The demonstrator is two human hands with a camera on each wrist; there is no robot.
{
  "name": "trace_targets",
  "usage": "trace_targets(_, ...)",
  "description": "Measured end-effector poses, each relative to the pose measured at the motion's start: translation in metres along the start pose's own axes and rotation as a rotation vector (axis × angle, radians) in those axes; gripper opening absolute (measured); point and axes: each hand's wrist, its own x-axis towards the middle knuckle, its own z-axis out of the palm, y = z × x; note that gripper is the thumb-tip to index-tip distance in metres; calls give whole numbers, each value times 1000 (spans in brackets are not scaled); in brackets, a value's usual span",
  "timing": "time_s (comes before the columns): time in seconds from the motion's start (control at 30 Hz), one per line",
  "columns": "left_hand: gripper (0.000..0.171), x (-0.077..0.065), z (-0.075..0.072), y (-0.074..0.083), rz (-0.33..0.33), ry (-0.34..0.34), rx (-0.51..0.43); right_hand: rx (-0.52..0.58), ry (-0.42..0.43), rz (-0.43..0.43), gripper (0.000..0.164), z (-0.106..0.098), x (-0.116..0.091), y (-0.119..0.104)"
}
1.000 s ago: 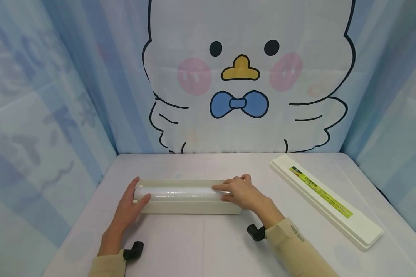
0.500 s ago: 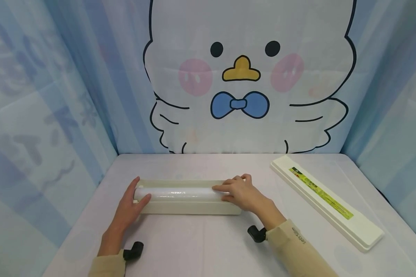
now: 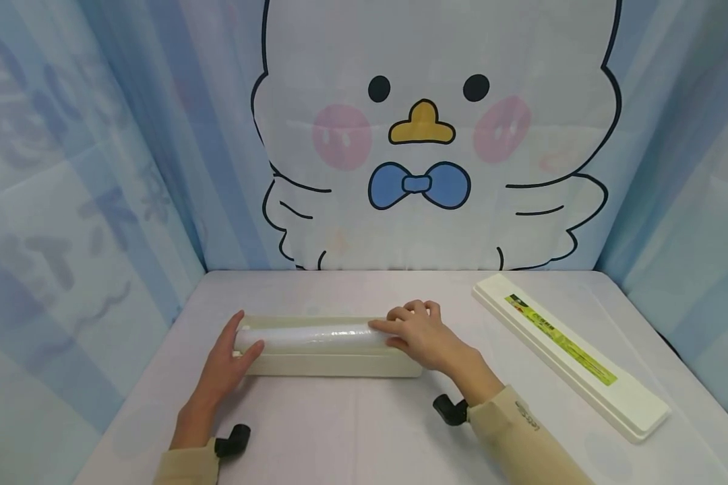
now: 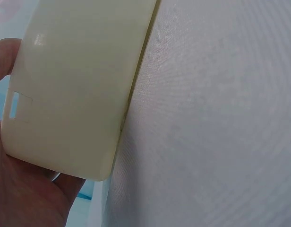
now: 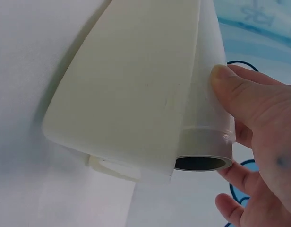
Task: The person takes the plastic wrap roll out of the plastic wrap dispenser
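Observation:
A cream plastic cling film box (image 3: 334, 366) sits lidless on the table, with a shiny roll of cling film (image 3: 315, 336) in it. My left hand (image 3: 221, 374) grips the box's left end, thumb at the front and fingers behind. With thumb and index finger, my right hand (image 3: 429, 342) pinches the roll near its right end. That end is raised, so the roll tilts up toward the right. In the right wrist view the hollow core of the roll (image 5: 207, 109) stands out past the box wall (image 5: 122, 94). The left wrist view shows a small slot in the box wall (image 4: 70, 104).
A long cream lid (image 3: 570, 357) with a yellow-green label lies diagonally at the table's right. The table (image 3: 340, 431) has a pale cloth. Behind it hangs a curtain (image 3: 425, 229) printed with a cartoon bird.
The roll's right end has risen out of the box, lifted by my right hand, which has moved slightly up. My left hand and the box have stayed in place.

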Motion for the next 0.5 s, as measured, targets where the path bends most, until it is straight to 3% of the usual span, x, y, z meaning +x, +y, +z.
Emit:
trace_targets(0.27, 81, -1, -1, -2, 19, -2, -11, -19, 37, -17, 38, -5, -3, -6)
trace_targets(0.5, 81, -1, -1, -2, 8, -8, -17, 37, 63, -35, 37, -8, -8, -9)
